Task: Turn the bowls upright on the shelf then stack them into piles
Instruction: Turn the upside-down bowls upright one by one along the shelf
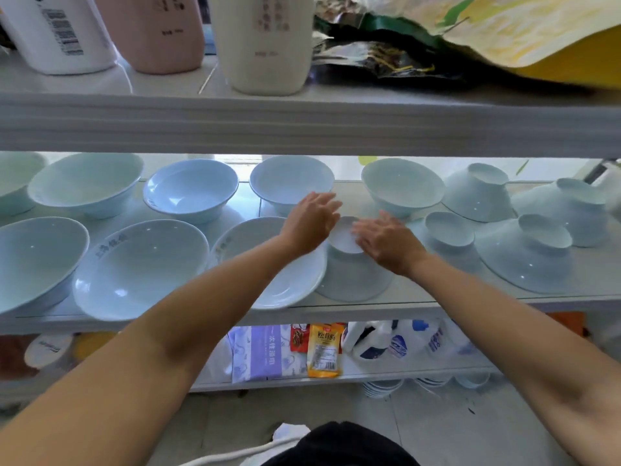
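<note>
A person's left hand (312,223) and right hand (386,243) reach in over the middle shelf (470,299), both open with fingers straight and slightly spread, holding nothing. They flank the raised foot of an overturned bowl (353,277) that sits close to the shelf's front edge, about midway along it. The right fingertips reach the foot ring, while it is unclear whether the left hand touches the bowl. On its left side this bowl's rim meets the rim of an upright bowl (289,287), which lies partly under the left forearm. On its right side a narrow strip of bare shelf separates it from the next bowl. Toward the shelf's right end, four more pale overturned bowls (450,233) (527,260) (477,196) (568,210) rest foot-up, two near the front edge and two along the back. From the middle to the left end stand the upright bowls (141,264) (33,260) (191,190) (84,183) (292,179) (403,186), set close together in a front and a back row. The upper shelf (302,126) hangs low over the back row and carries three tall bottles (265,45) and crumpled foil bags (386,58). The lower shelf (369,375) holds a purple tissue pack (265,354), a yellow packet (324,351) and a plastic bag (403,338).
</note>
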`<state>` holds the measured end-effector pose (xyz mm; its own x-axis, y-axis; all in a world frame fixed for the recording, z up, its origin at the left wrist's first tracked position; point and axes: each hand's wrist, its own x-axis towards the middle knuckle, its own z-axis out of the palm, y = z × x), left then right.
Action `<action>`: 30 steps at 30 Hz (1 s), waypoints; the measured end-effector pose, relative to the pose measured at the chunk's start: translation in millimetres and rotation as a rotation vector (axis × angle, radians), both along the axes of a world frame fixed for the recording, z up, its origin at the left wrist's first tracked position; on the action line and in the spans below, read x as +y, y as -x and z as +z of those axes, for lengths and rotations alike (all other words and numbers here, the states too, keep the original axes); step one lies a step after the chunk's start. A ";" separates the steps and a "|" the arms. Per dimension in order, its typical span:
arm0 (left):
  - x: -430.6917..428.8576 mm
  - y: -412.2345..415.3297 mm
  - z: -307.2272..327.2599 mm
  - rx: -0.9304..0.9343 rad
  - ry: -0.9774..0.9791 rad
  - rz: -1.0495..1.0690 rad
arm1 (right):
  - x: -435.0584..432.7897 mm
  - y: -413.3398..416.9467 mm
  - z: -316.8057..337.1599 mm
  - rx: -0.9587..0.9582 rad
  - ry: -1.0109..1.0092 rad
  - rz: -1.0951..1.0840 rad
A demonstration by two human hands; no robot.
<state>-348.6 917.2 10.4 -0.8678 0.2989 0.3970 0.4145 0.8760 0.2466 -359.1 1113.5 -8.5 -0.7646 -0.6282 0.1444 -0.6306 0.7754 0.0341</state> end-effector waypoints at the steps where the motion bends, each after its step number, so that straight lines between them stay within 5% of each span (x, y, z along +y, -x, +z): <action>1: 8.3 -6.0 -2.4 0.035 0.030 -0.056 | 8.0 -7.0 -2.5 -0.009 -0.045 0.019; 10: 67.0 -55.4 -20.8 -0.037 0.072 0.001 | 30.3 -28.6 1.5 -0.062 0.039 0.000; 18: 79.2 -78.6 -11.2 -0.161 0.170 0.043 | 43.5 -38.0 13.3 0.035 -0.080 0.176; 23: 86.2 -79.9 -3.7 -0.199 -0.014 0.055 | 60.4 -37.7 27.8 -0.003 0.033 0.172; 26: 93.0 -74.3 10.0 -0.268 -0.233 0.095 | 73.1 -32.9 39.4 -0.213 0.250 0.021; 30: 96.5 -62.8 35.5 -0.394 -0.637 0.211 | 99.9 -25.5 56.7 -0.849 0.774 -0.162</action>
